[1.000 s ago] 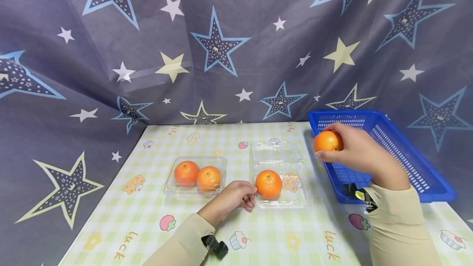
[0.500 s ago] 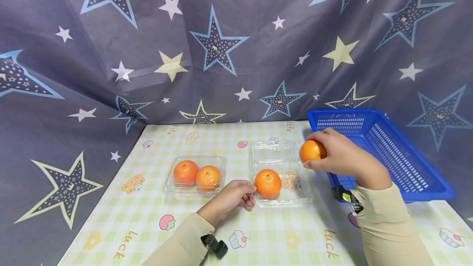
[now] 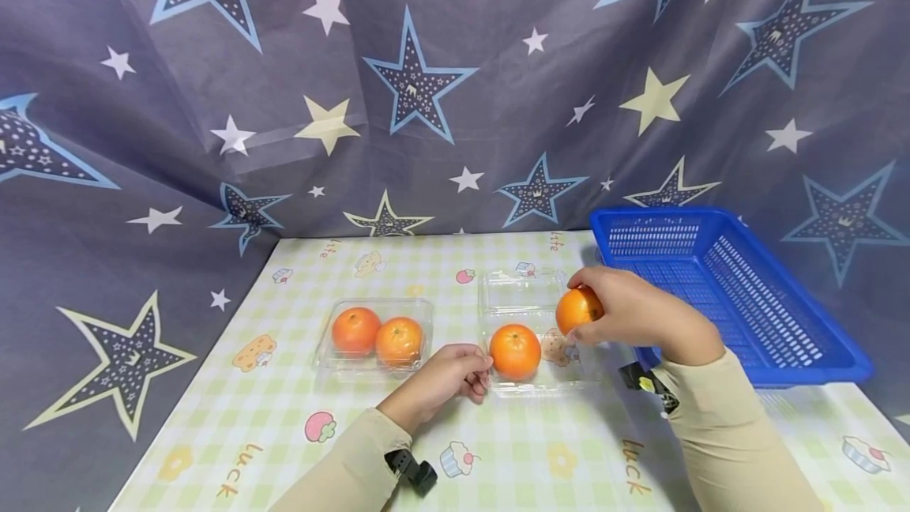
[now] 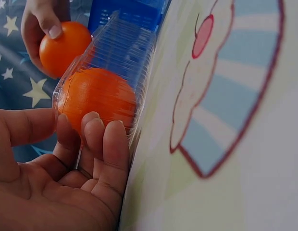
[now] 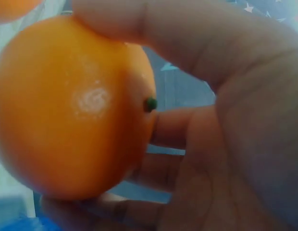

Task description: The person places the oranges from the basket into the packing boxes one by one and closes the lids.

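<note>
My right hand (image 3: 633,310) grips an orange (image 3: 577,310) just above the right half of an open clear plastic container (image 3: 569,374). Up close, the fingers and thumb of that hand (image 5: 226,120) wrap the orange (image 5: 72,106). One orange (image 3: 515,351) sits in the container's left half. My left hand (image 3: 455,374) lies on the table with curled fingers pinching the container's left rim. In the left wrist view, the left hand (image 4: 67,159) is against the container (image 4: 130,53), with the boxed orange (image 4: 96,98) and the held orange (image 4: 62,45) behind.
A second clear container (image 3: 377,338), lid closed, holds two oranges left of the open one. A blue plastic basket (image 3: 739,291) stands at the table's right side. The open lid (image 3: 522,291) lies flat behind its container. Star-print cloth hangs behind and to the left.
My right hand has carried the orange left and down, from over the blue basket's edge to just above the open container. The left hand has stayed put.
</note>
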The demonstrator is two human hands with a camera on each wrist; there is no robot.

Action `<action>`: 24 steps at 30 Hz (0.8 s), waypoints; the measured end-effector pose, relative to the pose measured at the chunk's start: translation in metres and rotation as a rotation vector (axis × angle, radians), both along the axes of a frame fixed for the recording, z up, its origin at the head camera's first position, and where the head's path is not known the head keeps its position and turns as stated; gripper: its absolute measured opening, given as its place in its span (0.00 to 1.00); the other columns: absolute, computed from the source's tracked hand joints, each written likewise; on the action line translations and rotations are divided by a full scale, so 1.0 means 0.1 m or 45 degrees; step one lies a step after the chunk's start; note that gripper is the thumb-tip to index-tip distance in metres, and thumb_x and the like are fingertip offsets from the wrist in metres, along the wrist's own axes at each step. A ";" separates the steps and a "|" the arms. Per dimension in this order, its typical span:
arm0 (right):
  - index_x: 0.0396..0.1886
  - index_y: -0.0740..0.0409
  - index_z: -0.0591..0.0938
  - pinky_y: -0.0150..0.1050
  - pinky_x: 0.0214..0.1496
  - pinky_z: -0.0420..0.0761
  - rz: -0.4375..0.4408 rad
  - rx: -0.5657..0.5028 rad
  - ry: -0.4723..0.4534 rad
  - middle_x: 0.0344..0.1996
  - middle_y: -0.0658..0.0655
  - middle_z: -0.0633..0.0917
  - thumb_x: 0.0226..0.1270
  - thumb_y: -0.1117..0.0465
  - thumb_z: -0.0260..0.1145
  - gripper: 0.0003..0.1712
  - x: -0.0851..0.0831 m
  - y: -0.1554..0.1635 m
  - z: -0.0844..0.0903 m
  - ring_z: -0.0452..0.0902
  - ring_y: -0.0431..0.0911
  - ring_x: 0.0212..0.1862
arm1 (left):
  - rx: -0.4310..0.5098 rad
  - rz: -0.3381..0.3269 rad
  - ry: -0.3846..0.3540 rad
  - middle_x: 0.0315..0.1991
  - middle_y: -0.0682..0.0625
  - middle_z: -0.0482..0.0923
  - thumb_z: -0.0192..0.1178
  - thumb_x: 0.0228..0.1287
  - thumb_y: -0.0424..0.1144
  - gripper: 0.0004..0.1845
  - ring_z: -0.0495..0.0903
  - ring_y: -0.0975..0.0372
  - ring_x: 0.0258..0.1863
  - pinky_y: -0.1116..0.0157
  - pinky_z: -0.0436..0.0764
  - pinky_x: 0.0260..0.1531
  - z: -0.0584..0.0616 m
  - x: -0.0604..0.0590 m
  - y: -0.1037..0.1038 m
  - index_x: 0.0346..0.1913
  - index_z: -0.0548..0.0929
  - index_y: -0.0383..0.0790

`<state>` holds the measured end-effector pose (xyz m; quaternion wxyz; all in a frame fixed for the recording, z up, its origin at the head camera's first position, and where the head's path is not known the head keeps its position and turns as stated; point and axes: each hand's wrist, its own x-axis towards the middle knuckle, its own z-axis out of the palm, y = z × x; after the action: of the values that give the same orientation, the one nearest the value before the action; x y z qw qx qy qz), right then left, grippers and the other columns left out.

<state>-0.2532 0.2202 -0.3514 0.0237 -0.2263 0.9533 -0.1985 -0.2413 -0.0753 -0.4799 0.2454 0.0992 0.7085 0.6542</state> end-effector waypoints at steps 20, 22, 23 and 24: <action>0.51 0.58 0.82 0.37 0.39 0.80 0.062 0.097 -0.137 0.36 0.49 0.83 0.49 0.51 0.84 0.32 -0.04 -0.28 -0.22 0.76 0.45 0.36 | 0.063 0.092 0.040 0.25 0.50 0.75 0.63 0.69 0.35 0.12 0.73 0.61 0.24 0.69 0.81 0.25 -0.02 0.00 -0.04 0.34 0.78 0.26; 0.51 0.58 0.83 0.38 0.40 0.80 0.066 0.113 -0.130 0.37 0.50 0.82 0.48 0.51 0.84 0.32 -0.04 -0.30 -0.24 0.75 0.45 0.37 | 0.057 0.099 0.040 0.25 0.50 0.75 0.63 0.68 0.34 0.11 0.73 0.61 0.23 0.69 0.81 0.25 -0.02 0.00 -0.04 0.32 0.78 0.28; 0.51 0.58 0.83 0.38 0.41 0.80 0.067 0.118 -0.127 0.38 0.51 0.82 0.48 0.51 0.84 0.32 -0.05 -0.31 -0.25 0.75 0.45 0.38 | 0.054 0.101 0.039 0.24 0.50 0.75 0.62 0.68 0.34 0.11 0.73 0.62 0.23 0.69 0.81 0.24 -0.02 0.00 -0.04 0.32 0.78 0.28; 0.51 0.58 0.83 0.38 0.42 0.80 0.071 0.123 -0.123 0.39 0.51 0.82 0.48 0.51 0.84 0.32 -0.05 -0.32 -0.26 0.75 0.45 0.38 | 0.047 0.105 0.040 0.24 0.50 0.75 0.62 0.68 0.34 0.11 0.73 0.62 0.22 0.69 0.81 0.24 -0.02 0.00 -0.04 0.32 0.78 0.28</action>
<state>-0.2580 0.1880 -0.3774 0.0862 -0.2414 0.9529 -0.1621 -0.2413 -0.0795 -0.4823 0.2052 0.0849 0.7036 0.6750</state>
